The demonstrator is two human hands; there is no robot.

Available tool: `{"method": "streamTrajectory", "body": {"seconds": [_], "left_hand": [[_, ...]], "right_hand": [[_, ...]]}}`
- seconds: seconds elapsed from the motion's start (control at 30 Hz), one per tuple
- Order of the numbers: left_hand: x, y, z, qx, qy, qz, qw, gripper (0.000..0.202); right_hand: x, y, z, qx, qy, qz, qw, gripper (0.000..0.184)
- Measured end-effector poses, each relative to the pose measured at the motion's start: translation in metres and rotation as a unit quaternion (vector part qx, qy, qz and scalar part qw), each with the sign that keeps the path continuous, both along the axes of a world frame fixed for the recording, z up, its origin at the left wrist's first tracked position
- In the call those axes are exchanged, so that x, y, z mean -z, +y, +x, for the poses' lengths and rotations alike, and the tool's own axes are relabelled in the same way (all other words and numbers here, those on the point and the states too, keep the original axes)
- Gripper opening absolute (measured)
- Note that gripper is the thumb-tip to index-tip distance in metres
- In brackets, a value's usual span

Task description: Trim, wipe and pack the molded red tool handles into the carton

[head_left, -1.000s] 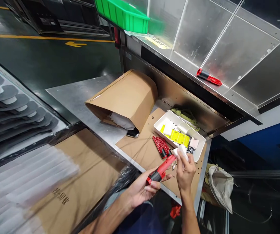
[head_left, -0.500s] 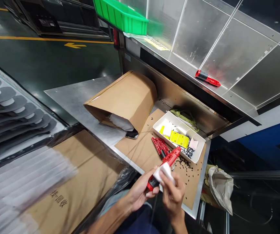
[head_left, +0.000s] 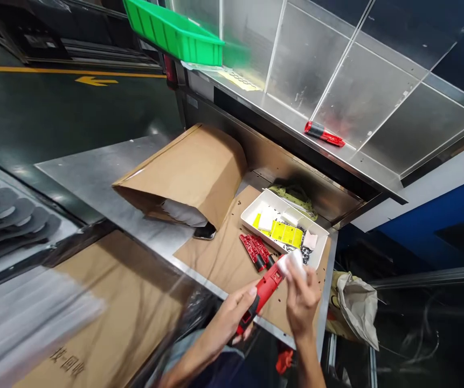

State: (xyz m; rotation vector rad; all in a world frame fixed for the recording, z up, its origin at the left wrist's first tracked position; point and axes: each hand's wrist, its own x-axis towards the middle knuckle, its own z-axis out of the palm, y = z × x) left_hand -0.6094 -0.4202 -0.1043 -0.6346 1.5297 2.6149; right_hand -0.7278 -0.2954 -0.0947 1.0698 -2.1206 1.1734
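Note:
My left hand (head_left: pixel 237 304) is wrapped round the black lower end of a red and black plastic tool housing (head_left: pixel 269 284), which points up and to the right. My right hand (head_left: pixel 303 293) pinches a white cloth or wipe (head_left: pixel 291 262) against the housing's upper end; the wipe is blurred. Just beyond the housing, a few red and black plastic housing parts (head_left: pixel 254 249) lie on the cardboard. Behind them stands a white tray (head_left: pixel 324 253) with yellow label sheets (head_left: pixel 286 234), white pads and small black bits in it.
A big brown paper bag (head_left: pixel 183 172) lies on the metal table at left. On the shelf above sit a green bin (head_left: pixel 175 37) and another red and black housing (head_left: pixel 324 133). A whitish sack (head_left: pixel 359 307) stands at right, and stacked grey pieces (head_left: pixel 13 215) at far left.
The white wipe has moved from the housing's middle up to its far end with my right hand. My left hand still holds the black end. The whole view has shifted slightly.

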Motion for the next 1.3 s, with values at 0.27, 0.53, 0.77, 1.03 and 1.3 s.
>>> {"method": "streamTrajectory", "body": {"seconds": [0.27,0.53,0.77,1.03,1.3], "left_hand": [[-0.005,0.003,0.002,-0.004,0.009,-0.255,0.967,0.071],[-0.011,-0.003,0.003,-0.001,0.015,-0.305,0.952,0.065],[-0.022,-0.007,0.004,0.005,0.024,-0.363,0.931,0.056],[-0.035,-0.009,0.005,0.039,0.005,-0.423,0.905,0.049],[-0.043,-0.005,0.006,0.021,0.025,-0.396,0.918,0.045]], "right_hand": [[0.003,0.001,0.014,0.006,0.037,0.021,0.999,0.028],[0.005,0.002,0.012,0.014,0.05,0.041,0.998,0.027],[0.004,0.009,0.006,0.025,0.119,0.088,0.989,0.025],[-0.003,0.019,0.004,0.01,0.188,0.118,0.975,0.023],[0.001,0.025,0.017,-0.041,0.117,0.093,0.988,0.029]]}}
